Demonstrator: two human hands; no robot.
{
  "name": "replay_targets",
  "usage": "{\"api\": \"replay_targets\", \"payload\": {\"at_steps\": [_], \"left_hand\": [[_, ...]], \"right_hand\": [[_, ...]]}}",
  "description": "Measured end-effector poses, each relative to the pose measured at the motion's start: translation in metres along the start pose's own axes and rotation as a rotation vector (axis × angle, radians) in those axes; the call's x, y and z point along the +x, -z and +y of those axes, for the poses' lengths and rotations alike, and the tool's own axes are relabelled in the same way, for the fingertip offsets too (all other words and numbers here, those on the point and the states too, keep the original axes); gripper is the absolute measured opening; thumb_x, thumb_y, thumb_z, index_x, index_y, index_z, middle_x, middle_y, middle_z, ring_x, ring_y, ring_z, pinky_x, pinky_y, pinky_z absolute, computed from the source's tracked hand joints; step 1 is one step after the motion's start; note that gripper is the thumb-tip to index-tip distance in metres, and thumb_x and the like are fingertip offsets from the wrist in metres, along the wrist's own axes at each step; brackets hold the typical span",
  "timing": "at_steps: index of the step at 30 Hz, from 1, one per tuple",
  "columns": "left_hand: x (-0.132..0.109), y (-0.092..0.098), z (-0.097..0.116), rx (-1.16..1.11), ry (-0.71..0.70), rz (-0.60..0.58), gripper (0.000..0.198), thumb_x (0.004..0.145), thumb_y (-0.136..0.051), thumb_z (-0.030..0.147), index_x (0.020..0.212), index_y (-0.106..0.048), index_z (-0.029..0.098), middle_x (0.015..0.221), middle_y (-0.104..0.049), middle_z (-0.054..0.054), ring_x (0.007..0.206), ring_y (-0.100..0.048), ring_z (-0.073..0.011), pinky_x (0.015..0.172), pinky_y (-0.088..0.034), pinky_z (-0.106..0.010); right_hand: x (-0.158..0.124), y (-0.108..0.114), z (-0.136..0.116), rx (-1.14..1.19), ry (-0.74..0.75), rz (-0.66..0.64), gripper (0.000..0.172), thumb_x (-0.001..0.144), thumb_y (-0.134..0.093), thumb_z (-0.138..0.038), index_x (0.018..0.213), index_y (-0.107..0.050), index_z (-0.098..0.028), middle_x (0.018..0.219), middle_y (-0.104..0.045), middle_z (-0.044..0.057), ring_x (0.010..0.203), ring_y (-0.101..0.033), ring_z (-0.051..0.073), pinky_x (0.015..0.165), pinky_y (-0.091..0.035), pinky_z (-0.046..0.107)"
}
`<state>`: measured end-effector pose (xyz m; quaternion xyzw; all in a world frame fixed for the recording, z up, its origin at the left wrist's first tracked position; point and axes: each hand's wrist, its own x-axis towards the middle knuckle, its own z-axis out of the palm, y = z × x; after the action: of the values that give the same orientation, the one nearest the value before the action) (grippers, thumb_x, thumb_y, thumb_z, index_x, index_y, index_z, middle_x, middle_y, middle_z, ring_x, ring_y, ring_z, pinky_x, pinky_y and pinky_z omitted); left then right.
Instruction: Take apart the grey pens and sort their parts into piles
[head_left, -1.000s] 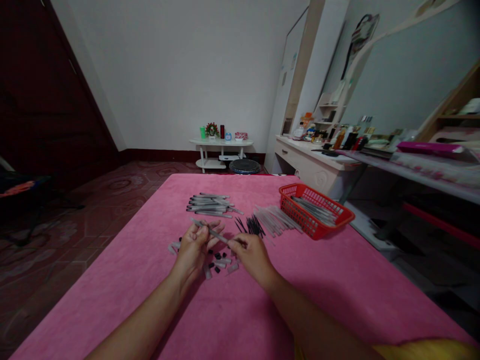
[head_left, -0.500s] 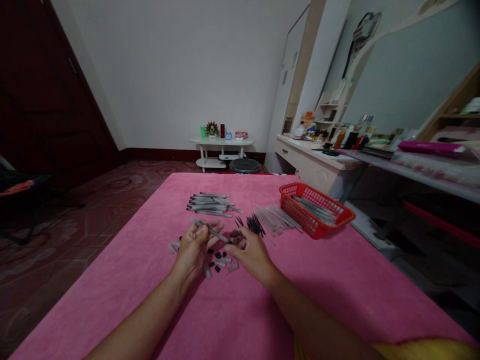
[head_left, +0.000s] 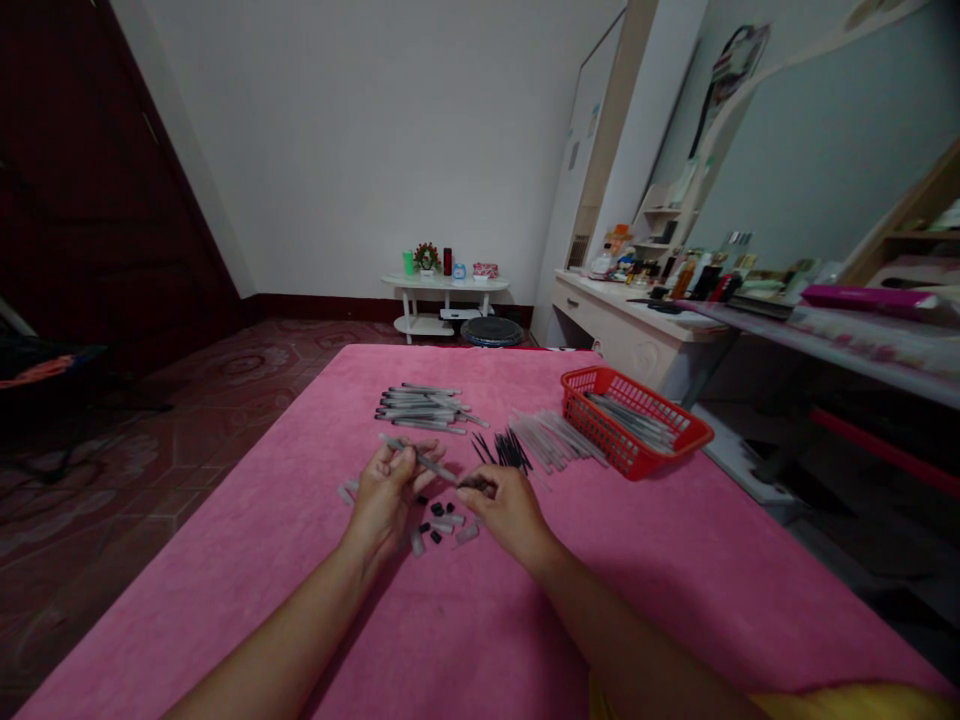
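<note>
My left hand (head_left: 386, 492) is closed around a slim grey see-through pen (head_left: 424, 461), which slants down to the right. At the pen's lower end, my right hand (head_left: 506, 505) is pinched; something small and dark shows at its fingertips, too blurred to name. Below and between the hands lie small black plugs (head_left: 436, 537) and clear pen caps (head_left: 466, 534). A few more clear caps (head_left: 346, 493) are partly hidden by my left hand. Beyond the hands is a pile of capped pens (head_left: 420, 408). Black pen tips (head_left: 511, 450) and clear barrels (head_left: 551, 440) lie near my right hand.
A red plastic basket (head_left: 637, 420) with grey pen-like sticks (head_left: 634, 420) stands at the right of the pink cloth-covered table (head_left: 450, 640). A white dressing table (head_left: 622, 315) is beyond it on the right. A low white stand (head_left: 442, 285) is by the far wall.
My right hand's fingers have drawn together into a tighter pinch at the pen's lower end. The dark end seen there before is now at the fingertips. My left hand keeps its hold.
</note>
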<state>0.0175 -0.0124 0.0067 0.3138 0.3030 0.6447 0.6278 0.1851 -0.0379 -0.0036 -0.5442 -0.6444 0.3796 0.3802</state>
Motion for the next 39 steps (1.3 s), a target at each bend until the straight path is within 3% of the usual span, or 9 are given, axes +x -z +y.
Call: {"api": "replay_targets", "payload": {"at_steps": [4,7,11,14,17,22,29,34,39], "left_hand": [[0.014,0.012,0.008,-0.018,-0.045,0.172,0.010,0.081,-0.065,0.019,0.081,-0.056,0.016,0.088,-0.071,-0.005,0.085,-0.070,-0.0186,0.069,-0.059,-0.029],[0.019,0.017,0.011,-0.055,-0.035,0.224,0.006,0.084,-0.059,0.015,0.079,-0.056,0.015,0.085,-0.070,-0.004,0.083,-0.070,-0.0165,0.069,-0.058,-0.028],[0.011,0.011,0.007,-0.006,-0.001,0.163,0.010,0.080,-0.066,0.019,0.081,-0.057,0.015,0.082,-0.070,-0.004,0.078,-0.070,-0.0162,0.067,-0.058,-0.027],[0.001,0.001,0.001,0.022,0.013,0.068,0.022,0.073,-0.074,0.024,0.083,-0.057,0.016,0.079,-0.070,-0.003,0.077,-0.070,-0.0166,0.068,-0.058,-0.028],[-0.003,-0.005,-0.001,0.032,0.022,0.029,0.025,0.071,-0.076,0.026,0.084,-0.056,0.017,0.079,-0.070,-0.003,0.076,-0.070,-0.0171,0.066,-0.058,-0.028],[0.014,0.009,0.015,0.035,-0.079,0.184,0.015,0.077,-0.070,0.022,0.081,-0.057,0.015,0.080,-0.070,-0.005,0.072,-0.069,-0.0154,0.061,-0.058,-0.025],[0.041,0.044,0.048,-0.044,-0.238,0.382,0.011,0.087,-0.055,0.012,0.077,-0.056,0.014,0.077,-0.069,-0.001,0.077,-0.070,-0.0135,0.072,-0.057,-0.027],[0.042,0.045,0.048,-0.060,-0.193,0.395,0.017,0.089,-0.050,0.010,0.075,-0.058,0.014,0.075,-0.069,-0.002,0.075,-0.070,-0.0127,0.072,-0.057,-0.026],[0.037,0.036,0.038,-0.029,-0.147,0.335,0.014,0.089,-0.051,0.011,0.077,-0.059,0.013,0.079,-0.070,-0.004,0.075,-0.069,-0.0123,0.069,-0.057,-0.023]], "right_hand": [[-0.001,0.002,0.005,-0.197,0.025,0.111,0.008,0.072,-0.066,-0.026,0.076,-0.069,-0.020,0.070,-0.067,0.000,0.063,-0.056,0.013,0.056,-0.036,0.021],[-0.002,0.004,0.003,-0.349,0.084,0.122,0.008,0.069,-0.070,-0.026,0.076,-0.070,-0.022,0.069,-0.066,-0.001,0.062,-0.055,0.012,0.056,-0.034,0.021],[-0.006,0.004,-0.009,-0.417,0.201,0.110,0.017,0.069,-0.073,-0.031,0.082,-0.070,-0.022,0.072,-0.067,-0.001,0.064,-0.056,0.013,0.060,-0.035,0.021],[-0.008,0.002,-0.016,-0.386,0.255,0.107,0.013,0.083,-0.060,-0.030,0.082,-0.069,-0.021,0.074,-0.068,0.000,0.067,-0.057,0.012,0.062,-0.035,0.021],[-0.008,0.002,-0.018,-0.378,0.279,0.098,0.028,0.091,-0.048,-0.027,0.072,-0.067,-0.019,0.070,-0.067,0.001,0.066,-0.056,0.011,0.063,-0.035,0.021],[-0.007,0.006,-0.012,-0.416,0.204,0.132,0.021,0.084,-0.056,-0.031,0.071,-0.069,-0.021,0.069,-0.067,0.001,0.065,-0.057,0.013,0.061,-0.036,0.021],[0.000,0.018,-0.005,-0.531,0.113,0.207,0.018,0.080,-0.057,-0.033,0.074,-0.071,-0.023,0.072,-0.070,0.001,0.063,-0.058,0.013,0.057,-0.035,0.022],[0.010,0.052,0.001,-0.747,-0.042,0.373,0.023,0.082,-0.054,-0.036,0.078,-0.072,-0.023,0.075,-0.071,0.004,0.070,-0.062,0.017,0.059,-0.036,0.024],[0.012,0.075,0.000,-0.954,-0.143,0.355,0.032,0.078,-0.059,-0.048,0.075,-0.072,-0.020,0.072,-0.070,0.009,0.070,-0.063,0.022,0.060,-0.036,0.028]]}}
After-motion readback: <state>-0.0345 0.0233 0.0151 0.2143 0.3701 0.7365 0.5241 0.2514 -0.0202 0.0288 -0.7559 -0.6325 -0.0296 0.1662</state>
